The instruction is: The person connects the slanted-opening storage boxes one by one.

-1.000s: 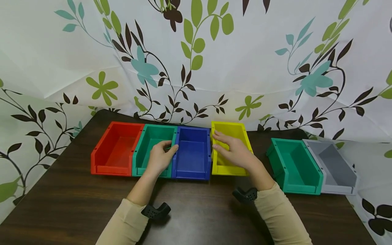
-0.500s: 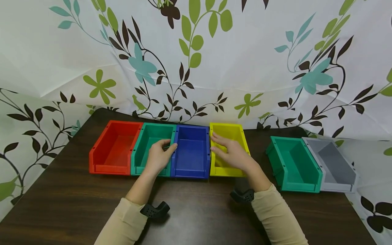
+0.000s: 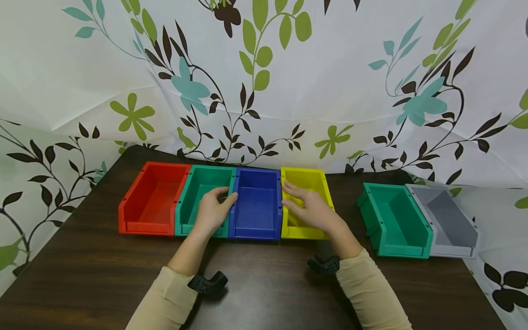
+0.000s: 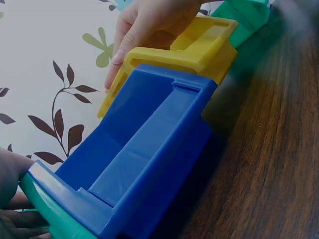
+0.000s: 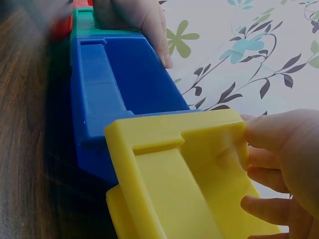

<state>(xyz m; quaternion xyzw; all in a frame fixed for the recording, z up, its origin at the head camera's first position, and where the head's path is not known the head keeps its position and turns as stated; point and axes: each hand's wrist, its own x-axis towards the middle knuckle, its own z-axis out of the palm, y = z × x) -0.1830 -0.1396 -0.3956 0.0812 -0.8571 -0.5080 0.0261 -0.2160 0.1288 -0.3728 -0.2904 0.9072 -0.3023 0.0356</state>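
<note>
Four bins stand side by side: red [image 3: 153,197], green [image 3: 204,183], blue [image 3: 256,206] and yellow [image 3: 303,176]. My left hand [image 3: 212,213] pinches the adjoining walls of the green and blue bins, its thumb at the blue rim and its fingers on the green side. In the left wrist view, the thumb [image 4: 11,167] lies at the rim corner. My right hand [image 3: 311,208] reaches across the yellow bin with fairly straight fingers, tips resting at its left rim beside the blue bin. In the right wrist view, those fingers [image 5: 269,210] spread along the yellow wall.
To the right stand another green bin [image 3: 402,224] and a grey bin [image 3: 447,220], side by side, apart from the row. Everything sits on a dark wooden table [image 3: 264,284]. Behind it hangs a white cloth [image 3: 338,59] with a leaf pattern.
The yellow bin, under my right hand, has slid toward me against the blue bin, and their front edges now nearly line up. My left hand keeps its grip on the green and blue walls.
</note>
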